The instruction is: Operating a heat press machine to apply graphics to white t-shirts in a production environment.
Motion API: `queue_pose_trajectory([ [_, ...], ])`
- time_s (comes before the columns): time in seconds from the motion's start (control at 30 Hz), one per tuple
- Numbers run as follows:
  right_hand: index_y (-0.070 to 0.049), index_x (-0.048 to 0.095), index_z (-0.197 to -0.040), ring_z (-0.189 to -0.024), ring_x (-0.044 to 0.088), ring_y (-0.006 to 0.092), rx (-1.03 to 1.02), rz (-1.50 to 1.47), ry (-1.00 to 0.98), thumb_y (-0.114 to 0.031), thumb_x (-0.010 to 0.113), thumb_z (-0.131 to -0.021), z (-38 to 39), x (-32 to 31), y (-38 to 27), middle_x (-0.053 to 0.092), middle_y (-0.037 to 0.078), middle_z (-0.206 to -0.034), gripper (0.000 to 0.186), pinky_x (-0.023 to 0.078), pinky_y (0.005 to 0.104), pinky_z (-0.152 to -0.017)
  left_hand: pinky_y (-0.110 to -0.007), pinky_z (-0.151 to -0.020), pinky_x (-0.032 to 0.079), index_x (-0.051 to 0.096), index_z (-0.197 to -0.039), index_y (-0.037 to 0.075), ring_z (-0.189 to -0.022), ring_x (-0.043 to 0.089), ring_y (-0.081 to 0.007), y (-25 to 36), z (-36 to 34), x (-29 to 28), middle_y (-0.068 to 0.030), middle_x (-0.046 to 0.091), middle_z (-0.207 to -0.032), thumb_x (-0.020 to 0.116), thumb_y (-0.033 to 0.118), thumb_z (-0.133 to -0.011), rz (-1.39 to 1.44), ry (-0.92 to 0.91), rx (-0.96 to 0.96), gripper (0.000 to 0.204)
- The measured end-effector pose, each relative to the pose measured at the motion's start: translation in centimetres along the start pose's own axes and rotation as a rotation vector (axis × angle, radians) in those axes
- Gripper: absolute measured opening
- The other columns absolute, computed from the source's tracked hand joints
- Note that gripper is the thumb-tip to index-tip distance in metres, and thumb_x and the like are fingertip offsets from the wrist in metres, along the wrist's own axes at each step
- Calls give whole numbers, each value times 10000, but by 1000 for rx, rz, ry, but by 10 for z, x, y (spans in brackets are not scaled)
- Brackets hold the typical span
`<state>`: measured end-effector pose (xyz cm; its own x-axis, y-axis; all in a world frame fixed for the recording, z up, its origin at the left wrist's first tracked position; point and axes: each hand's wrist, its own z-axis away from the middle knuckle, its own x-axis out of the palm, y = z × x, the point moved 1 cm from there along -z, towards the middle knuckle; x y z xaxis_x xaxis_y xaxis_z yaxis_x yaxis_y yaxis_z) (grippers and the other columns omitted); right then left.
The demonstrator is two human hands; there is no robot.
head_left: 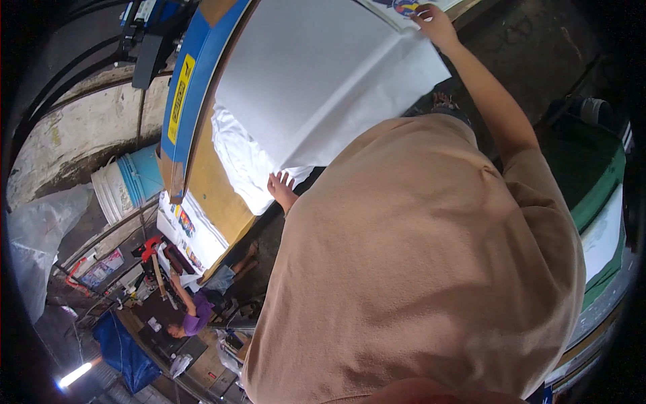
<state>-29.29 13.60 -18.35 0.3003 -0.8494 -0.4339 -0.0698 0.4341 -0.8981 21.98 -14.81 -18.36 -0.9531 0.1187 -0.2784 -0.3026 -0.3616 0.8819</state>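
A large smooth white sheet [289, 74] covers much of the worktable and hangs over its near edge, with a crease across it. Crumpled white cloth [235, 155] shows from under its left side. My left hand [281, 191] is close to the near edge of this cloth, its fingers spread and nothing visible in them. At the upper right my right hand [437, 28] reaches to the edge of a white printed piece [385, 5] with a colourful design. Its bent fingers are apart and touch that edge; whether they press on it is unclear.
A long blue cardboard box [176, 108] with a yellow label borders the table on the left. White printed cloth [195, 225] lies on the yellowish tabletop [219, 192]. Buckets [138, 178] stand farther left. Another person in purple [197, 313] is at lower left. Green material [592, 175] is at right.
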Motion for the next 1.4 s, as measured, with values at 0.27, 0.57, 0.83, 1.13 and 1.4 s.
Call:
queue_pose_trajectory([
  [0.27, -79, 657, -813, -842, 603, 287, -363, 397, 44, -396, 744, -681, -37, 35, 16, 633, 101, -825, 355, 477, 375, -755, -355, -672, 498, 489, -1159, 56, -848, 615, -247, -60, 39, 28, -107, 599, -1005, 543, 298, -887, 115, -230, -423, 369],
  [0.57, -117, 646, -861, -904, 595, 253, -322, 504, -147, -385, 741, -685, -65, 50, 30, 625, 77, -921, 333, 470, 379, -784, -303, -711, 495, 540, -1096, 35, -838, 613, -202, -9, 167, 186, -89, 582, -1011, 527, 276, -925, 15, -742, -338, 296],
  [0.83, -39, 659, -909, -896, 597, 132, -232, -351, -460, -200, 671, -802, -52, -44, -55, 653, 72, -980, 193, 464, 255, -772, -354, -874, 445, 450, -1278, 36, -1078, 516, -222, 47, 204, 349, -101, 509, -1251, 335, 626, -895, -79, -1394, -465, 713],
  [1.13, -7, 570, -960, -901, 560, 123, 36, -854, -3, -83, 531, -892, 34, -285, -58, 586, 35, -935, 110, 451, 271, -830, -397, -1033, 305, 367, -1309, 65, -1230, 406, -250, 101, 236, 451, -77, 429, -1337, 477, 574, -857, 668, -1392, -454, 690],
  [1.4, -12, 434, -1263, -980, 559, 178, 147, -581, 7, -44, 606, -839, 63, -220, -36, 544, 156, -1121, 459, 449, 301, -855, -325, -847, 456, 438, -1205, -6, -998, 559, -187, 164, 190, 374, -102, 584, -1098, 722, 227, -770, 237, -971, 175, 570],
])
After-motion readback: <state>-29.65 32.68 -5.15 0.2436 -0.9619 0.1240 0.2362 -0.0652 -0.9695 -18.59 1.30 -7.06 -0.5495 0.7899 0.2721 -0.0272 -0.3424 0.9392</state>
